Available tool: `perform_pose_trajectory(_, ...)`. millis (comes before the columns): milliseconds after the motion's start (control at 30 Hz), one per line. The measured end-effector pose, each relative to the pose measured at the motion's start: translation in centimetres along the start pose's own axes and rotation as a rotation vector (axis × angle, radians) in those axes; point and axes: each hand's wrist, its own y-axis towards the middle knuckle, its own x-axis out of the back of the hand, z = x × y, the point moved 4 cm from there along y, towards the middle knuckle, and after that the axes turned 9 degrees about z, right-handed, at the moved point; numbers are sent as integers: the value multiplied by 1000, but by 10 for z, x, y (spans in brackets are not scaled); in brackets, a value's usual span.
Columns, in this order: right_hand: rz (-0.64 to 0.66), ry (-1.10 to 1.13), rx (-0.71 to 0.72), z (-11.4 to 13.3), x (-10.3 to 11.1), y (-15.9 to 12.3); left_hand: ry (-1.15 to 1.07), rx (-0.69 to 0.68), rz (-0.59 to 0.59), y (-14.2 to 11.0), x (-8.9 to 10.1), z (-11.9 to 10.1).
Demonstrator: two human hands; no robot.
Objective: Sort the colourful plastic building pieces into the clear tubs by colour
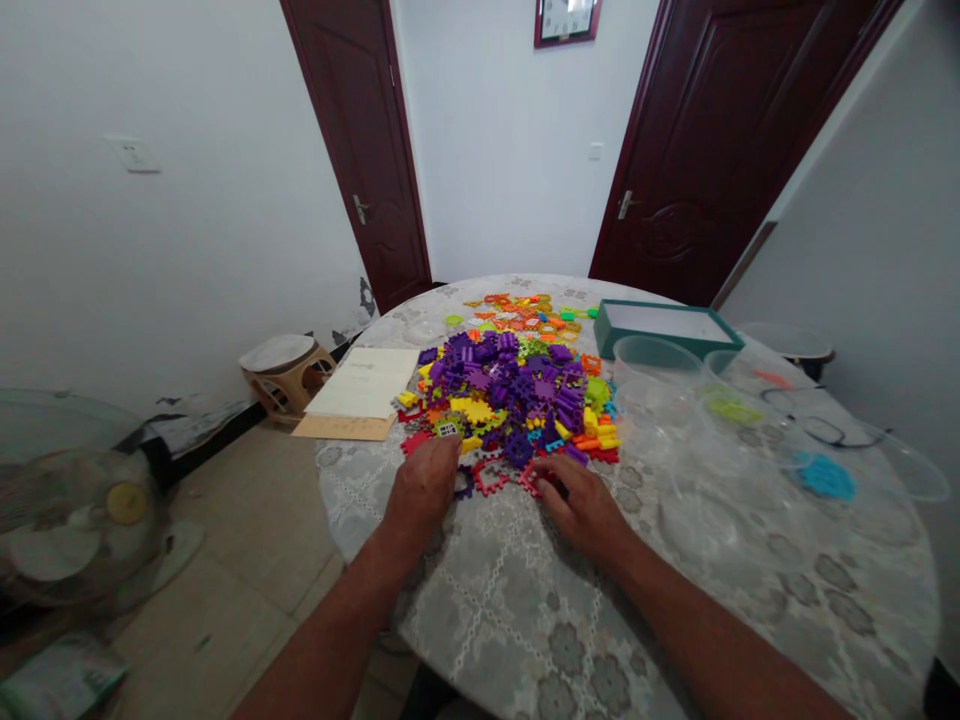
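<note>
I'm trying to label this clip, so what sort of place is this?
Probably a room in a home: a round table with a patterned grey-and-white cover, dark red panelled wooden doors, and a standing electric fan on the tiled floor.

The jagged toy pieces (525, 385) at mid-frame look like smooth, faintly shiny plastic. To their right, the round tubs (660, 375) are thin clear plastic. The patterned desk covering (510, 600) looks smooth; the dark-red doors (720, 130) at the top have a glossy finish.
</note>
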Motion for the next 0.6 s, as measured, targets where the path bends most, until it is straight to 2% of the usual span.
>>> perform_pose_trajectory(100, -31, 42, -39, 0, 1, -1, -167, -41, 9, 5, -3, -25)
perform_pose_trajectory(233, -21, 95, -23, 2, 3, -1, -343, -131, 101, 8, -12, -61)
perform_pose_trajectory(333, 39, 90, 47, 7, 3, 0, -376, -166, 142, 6, -17, -69)
perform_pose_trajectory(400, 48, 79, 46, 7, 4, 0, -330, -144, 84, 6, -14, -57)
perform_pose_trajectory(533, 35, 58, 4, 3, 5, 0, -71, -13, -158, 14, 5, -10)
perform_pose_trajectory(600, 47, 51, -1, 1, 4, 0, 63, 67, -160, 22, 11, 12)
